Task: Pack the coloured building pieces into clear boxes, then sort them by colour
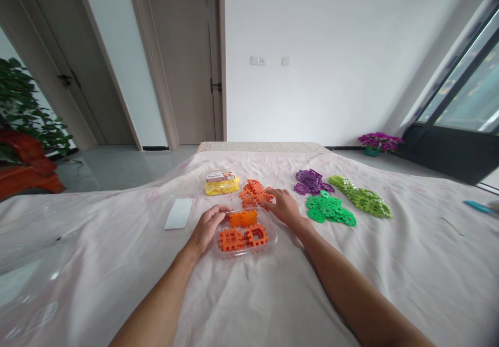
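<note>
A clear plastic box [273,243] lies in front of me with square orange lattice building pieces [231,239] in it. My left hand [208,227] holds the box at its back left edge, fingers bent over the rim. Behind the box is a loose pile of orange building pieces [253,191]. At the right side of that pile is my right hand [286,206], its thumb and fingers apart and touching the pieces; whether it grips one is not clear.
A closed pack of yellow pieces [221,184] stands behind left. Purple [310,181], green [329,208] and lime-green pieces [362,197] lie in heaps at right. Clear lids [156,217] rest on the left. A blue object [481,207] lies far right on the creased cloth [409,274].
</note>
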A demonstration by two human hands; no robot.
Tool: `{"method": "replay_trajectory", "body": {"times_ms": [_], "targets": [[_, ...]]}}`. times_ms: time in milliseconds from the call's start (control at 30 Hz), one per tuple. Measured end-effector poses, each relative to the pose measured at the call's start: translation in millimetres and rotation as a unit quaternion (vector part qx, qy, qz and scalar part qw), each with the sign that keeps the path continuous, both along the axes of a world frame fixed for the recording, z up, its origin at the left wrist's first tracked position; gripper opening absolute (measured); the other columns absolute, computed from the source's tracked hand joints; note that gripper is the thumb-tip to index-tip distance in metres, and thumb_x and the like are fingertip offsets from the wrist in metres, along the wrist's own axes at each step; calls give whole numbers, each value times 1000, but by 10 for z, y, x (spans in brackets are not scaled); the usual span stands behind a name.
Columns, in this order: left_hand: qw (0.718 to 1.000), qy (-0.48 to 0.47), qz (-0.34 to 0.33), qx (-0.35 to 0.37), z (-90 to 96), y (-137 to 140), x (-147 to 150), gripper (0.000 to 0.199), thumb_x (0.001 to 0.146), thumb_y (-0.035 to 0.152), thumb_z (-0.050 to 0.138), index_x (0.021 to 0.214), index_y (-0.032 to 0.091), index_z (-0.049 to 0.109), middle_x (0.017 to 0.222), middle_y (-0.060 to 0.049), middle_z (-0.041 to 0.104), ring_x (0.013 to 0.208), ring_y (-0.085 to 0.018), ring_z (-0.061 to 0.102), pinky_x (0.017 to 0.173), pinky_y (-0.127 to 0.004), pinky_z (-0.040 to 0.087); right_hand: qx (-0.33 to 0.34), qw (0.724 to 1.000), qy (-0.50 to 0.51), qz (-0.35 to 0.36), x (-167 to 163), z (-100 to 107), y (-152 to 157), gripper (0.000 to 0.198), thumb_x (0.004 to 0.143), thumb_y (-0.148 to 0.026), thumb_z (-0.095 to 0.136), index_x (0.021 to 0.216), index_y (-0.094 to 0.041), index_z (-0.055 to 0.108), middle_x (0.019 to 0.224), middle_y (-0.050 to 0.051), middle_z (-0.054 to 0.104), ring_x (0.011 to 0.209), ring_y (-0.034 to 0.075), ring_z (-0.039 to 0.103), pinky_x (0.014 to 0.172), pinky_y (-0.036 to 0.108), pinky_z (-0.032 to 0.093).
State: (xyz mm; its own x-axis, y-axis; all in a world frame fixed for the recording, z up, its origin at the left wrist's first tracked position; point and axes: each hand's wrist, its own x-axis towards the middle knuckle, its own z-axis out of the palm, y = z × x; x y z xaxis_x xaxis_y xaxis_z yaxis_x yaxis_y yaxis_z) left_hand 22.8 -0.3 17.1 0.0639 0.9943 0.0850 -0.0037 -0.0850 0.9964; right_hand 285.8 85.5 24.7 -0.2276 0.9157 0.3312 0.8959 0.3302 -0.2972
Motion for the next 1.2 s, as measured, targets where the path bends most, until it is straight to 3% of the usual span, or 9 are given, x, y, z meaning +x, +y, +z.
{"method": "replay_trajectory", "body": {"times_ms": [233, 567, 767, 867, 967, 1067, 1133, 1200], "targets": [[1000, 6, 6, 0, 3, 2, 1, 25, 80, 33, 55, 96, 17, 65, 92, -4, 72, 89, -20, 65, 87, -30, 45, -8, 999, -33, -30, -103, -43, 0, 42, 82, -48, 62, 117, -26, 62, 111, 5, 68, 103, 24, 58, 82, 30, 42], [1000, 6, 2, -1, 12, -8, 4, 25, 80, 33, 55, 97, 16, 64, 92, -5, 72, 90, -20, 64, 87, -30, 45, -10, 998, -37, -47, -126, -39, -3, 57, 79, -49, 63, 129, -24, 53, 115, 7, 67, 107, 25, 55, 85, 32, 41], [1000, -1, -1, 0, 11, -2, 4, 26, 80, 34, 56, 97, 16, 65, 92, -5, 72, 90, -20, 65, 88, -31, 44, -13, 999, -25, -35, -90, 18, -3, 43, 80, -43, 62, 117, -23, 63, 102, 7, 70, 99, 25, 59, 80, 32, 43], [1000, -3, 2, 1, 0, 4, -3, 27, 80, 35, 57, 97, 17, 65, 92, -5, 72, 91, -20, 65, 87, -31, 45, -55, 998, 43, -8, 6, 90, 41, 35, 78, -38, 64, 110, -25, 67, 98, 5, 72, 92, 23, 63, 78, 31, 46], [1000, -4, 1, 0, -12, 7, -7, 27, 80, 35, 57, 97, 17, 66, 92, -5, 72, 90, -20, 65, 87, -31, 45, -119, 972, 192, 62, 92, 184, 83, 39, 76, -34, 67, 112, -20, 68, 103, 7, 72, 91, 23, 65, 79, 32, 50], [1000, -8, -1, -1, -22, 10, -4, 26, 80, 33, 56, 98, 17, 65, 94, -5, 72, 90, -19, 65, 88, -31, 45, -196, 910, 327, 165, 142, 342, 57, 49, 74, -31, 70, 119, -15, 64, 112, 11, 69, 98, 23, 65, 81, 34, 53], [1000, -9, 0, -4, -29, 13, -1, 26, 81, 33, 56, 99, 16, 66, 96, -5, 72, 91, -19, 65, 88, -31, 45, -237, 880, 338, 234, 155, 495, -12, 50, 73, -32, 72, 120, -17, 64, 116, 11, 67, 101, 22, 64, 83, 34, 53], [1000, -11, 1, -6, -35, 14, 2, 27, 81, 33, 56, 99, 16, 66, 98, -6, 71, 92, -19, 64, 88, -31, 45, -249, 876, 292, 291, 148, 662, -113, 48, 72, -32, 74, 118, -21, 65, 119, 8, 67, 105, 21, 62, 87, 35, 51]]}}
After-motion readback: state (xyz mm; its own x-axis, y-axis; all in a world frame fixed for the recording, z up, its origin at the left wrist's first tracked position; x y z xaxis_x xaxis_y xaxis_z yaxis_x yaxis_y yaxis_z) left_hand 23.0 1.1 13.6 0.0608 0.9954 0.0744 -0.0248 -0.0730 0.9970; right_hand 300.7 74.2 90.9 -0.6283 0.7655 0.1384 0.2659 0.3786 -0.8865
